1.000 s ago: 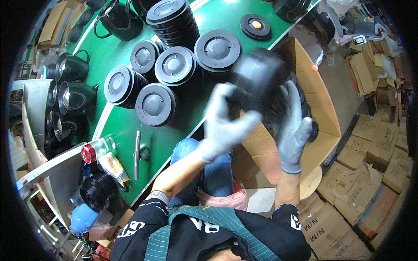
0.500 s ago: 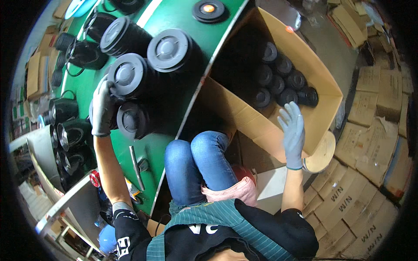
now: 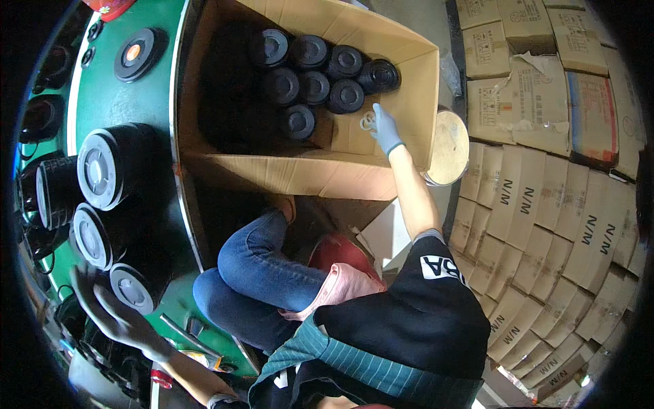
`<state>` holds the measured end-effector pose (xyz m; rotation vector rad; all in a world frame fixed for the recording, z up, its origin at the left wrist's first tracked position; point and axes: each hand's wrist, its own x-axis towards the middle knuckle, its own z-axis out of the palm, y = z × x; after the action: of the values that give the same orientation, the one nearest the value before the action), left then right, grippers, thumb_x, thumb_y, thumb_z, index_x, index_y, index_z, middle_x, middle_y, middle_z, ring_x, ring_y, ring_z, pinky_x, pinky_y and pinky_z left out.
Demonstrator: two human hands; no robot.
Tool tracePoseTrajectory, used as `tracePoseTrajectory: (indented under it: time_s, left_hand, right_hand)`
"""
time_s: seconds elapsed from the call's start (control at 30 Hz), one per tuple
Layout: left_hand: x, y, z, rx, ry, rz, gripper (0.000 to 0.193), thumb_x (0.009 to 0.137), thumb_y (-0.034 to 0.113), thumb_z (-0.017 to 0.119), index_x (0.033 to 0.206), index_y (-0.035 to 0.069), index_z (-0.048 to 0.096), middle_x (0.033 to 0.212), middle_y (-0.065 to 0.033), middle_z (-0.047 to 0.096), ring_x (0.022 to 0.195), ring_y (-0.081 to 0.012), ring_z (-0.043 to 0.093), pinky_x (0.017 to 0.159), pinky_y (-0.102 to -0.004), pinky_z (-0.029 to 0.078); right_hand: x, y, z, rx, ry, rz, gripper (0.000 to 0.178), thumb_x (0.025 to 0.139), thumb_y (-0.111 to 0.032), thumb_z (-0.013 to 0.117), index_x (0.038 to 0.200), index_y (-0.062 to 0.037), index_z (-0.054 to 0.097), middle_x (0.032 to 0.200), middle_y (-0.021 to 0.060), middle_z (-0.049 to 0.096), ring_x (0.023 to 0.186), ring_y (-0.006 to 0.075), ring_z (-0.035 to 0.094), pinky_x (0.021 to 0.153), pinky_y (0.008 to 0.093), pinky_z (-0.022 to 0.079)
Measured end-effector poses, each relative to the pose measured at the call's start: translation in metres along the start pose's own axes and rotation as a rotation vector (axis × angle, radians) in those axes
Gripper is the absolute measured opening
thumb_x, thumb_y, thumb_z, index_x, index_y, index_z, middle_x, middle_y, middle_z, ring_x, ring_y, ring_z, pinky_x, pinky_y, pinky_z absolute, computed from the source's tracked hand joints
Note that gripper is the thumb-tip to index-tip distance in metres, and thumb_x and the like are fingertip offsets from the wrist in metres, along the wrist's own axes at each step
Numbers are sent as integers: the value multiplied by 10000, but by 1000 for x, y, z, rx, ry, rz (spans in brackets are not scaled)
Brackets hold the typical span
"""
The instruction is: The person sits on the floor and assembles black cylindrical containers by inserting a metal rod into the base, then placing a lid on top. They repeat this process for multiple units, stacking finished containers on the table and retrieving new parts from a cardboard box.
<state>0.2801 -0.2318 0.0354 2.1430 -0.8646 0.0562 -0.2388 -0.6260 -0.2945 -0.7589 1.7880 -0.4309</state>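
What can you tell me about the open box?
The box is brown, apparently cardboard, and upright, its top open and near flap folded outward. It sits right of the green table. Black round pieces are inside; its left end is deeply shadowed. The right hand is over its near right part; whether they touch is unclear.

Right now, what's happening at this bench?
A seated person works between a green table and an open cardboard box. Their right hand is inside the box, near black round parts; whether it holds anything is unclear. The left hand is open beside stacks of black discs on the table.
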Motion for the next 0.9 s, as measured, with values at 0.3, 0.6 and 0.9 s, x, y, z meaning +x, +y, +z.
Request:
tracePoseTrajectory:
  time_s: [0.3, 0.6, 0.9]
  left_hand:
    - [-73, 91, 107, -147, -790, 70, 273, 1024, 79, 570, 1209, -10, 750, 945, -179, 751, 846, -304, 734, 793, -386, 564]
    - [-83, 80, 123, -169, -783, -87, 306, 972, 224, 669, 1178, 23, 774, 997, -174, 747, 876, -346, 730, 822, -421, 579]
    - [-75, 77, 125, -282, -873, -130, 360, 1046, 280, 565, 1156, -18, 735, 961, -176, 759, 847, -338, 713, 797, -423, 560]
  right_hand:
    - [132, 54, 32, 36, 35, 225, 600, 1011, -739, 575, 1188, -166, 611, 1018, 56, 582, 851, 243, 574, 661, 544, 514]
    - [227, 28, -2, 103, 370, 96, 1003, 945, -803, 575, 1542, 1, 531, 1466, 237, 618, 1274, 437, 630, 1021, 646, 531]
    - [217, 1, -33, -201, 901, -132, 652, 1004, -451, 517, 974, 146, 777, 1061, 380, 750, 1060, 507, 752, 950, 562, 586]
